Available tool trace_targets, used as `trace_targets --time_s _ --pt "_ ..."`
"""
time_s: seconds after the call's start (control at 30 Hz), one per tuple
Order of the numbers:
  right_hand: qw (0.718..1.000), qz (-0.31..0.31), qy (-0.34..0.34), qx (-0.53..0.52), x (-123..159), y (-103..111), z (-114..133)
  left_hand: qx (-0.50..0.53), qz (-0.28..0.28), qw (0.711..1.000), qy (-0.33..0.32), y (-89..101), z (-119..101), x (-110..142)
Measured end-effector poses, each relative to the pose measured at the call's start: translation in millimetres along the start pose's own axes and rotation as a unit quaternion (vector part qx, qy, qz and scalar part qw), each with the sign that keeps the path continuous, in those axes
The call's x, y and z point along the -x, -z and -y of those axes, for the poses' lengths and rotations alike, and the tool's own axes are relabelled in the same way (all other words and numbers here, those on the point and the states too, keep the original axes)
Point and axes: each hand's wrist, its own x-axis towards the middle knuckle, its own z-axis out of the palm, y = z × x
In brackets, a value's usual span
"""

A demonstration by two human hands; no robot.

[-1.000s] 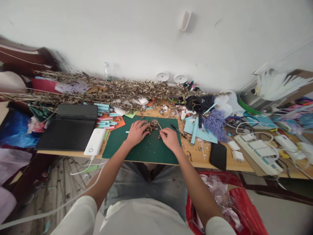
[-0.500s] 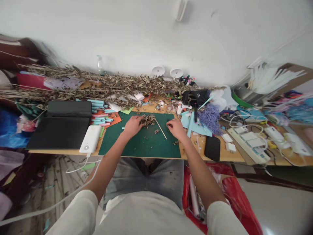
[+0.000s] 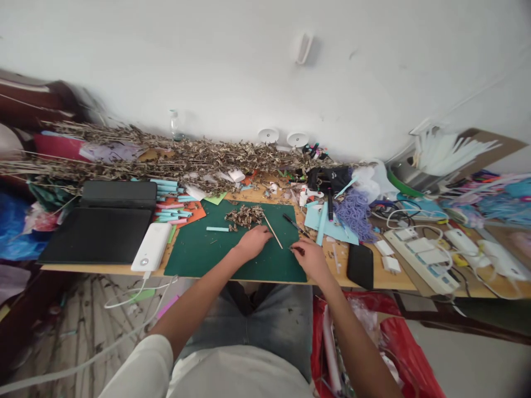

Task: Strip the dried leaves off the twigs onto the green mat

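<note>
A green cutting mat (image 3: 186,254) lies in front of me. On it is a pile of dried leaves (image 3: 245,215). My left hand (image 3: 254,243) is lowered to the mat just below the pile, its fingers drawn together beside a thin pale stick (image 3: 272,230); what they pinch, if anything, is hidden. Near the mat's right edge, my right hand (image 3: 310,257) is closed, with a small brown bit of dried leaf (image 3: 293,248) at its fingertips. A black pen (image 3: 295,224) lies above that hand. Left of the pile is a light blue paper tube (image 3: 218,229).
Long dried stalks (image 3: 199,155) run along the wall. At left are a black tablet case (image 3: 99,235), a white power bank (image 3: 151,247) and rolled paper tubes (image 3: 166,188). To the right are a glue gun (image 3: 309,194), purple yarn (image 3: 354,215), a phone (image 3: 360,265) and a power strip (image 3: 423,260).
My left hand has moved right and nearer to me, away from the leaf pile, uncovering the blue tube. My right hand has shifted slightly right and nearer, and the black pen now shows.
</note>
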Motion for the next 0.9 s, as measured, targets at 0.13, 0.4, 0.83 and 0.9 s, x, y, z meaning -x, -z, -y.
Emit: trace_targets --time_s 0.13,0.4,0.83,0.9 --pt "0.998 -0.032 0.009 -0.052 -25 7 26 0.043 -0.029 0.999 0.013 -7.5 -5 3" --pt "0.989 -0.065 0.021 -0.134 -112 -34 63 -0.056 -0.149 0.978 0.134 47.8 36 51" --pt "0.995 0.013 -0.084 -0.049 -154 -60 42 -0.08 0.0 0.988 0.131 67.9 123 -8" --pt "0.994 0.05 -0.067 -0.064 -158 -61 43 -0.052 0.022 0.991 0.118 71.6 123 -3"
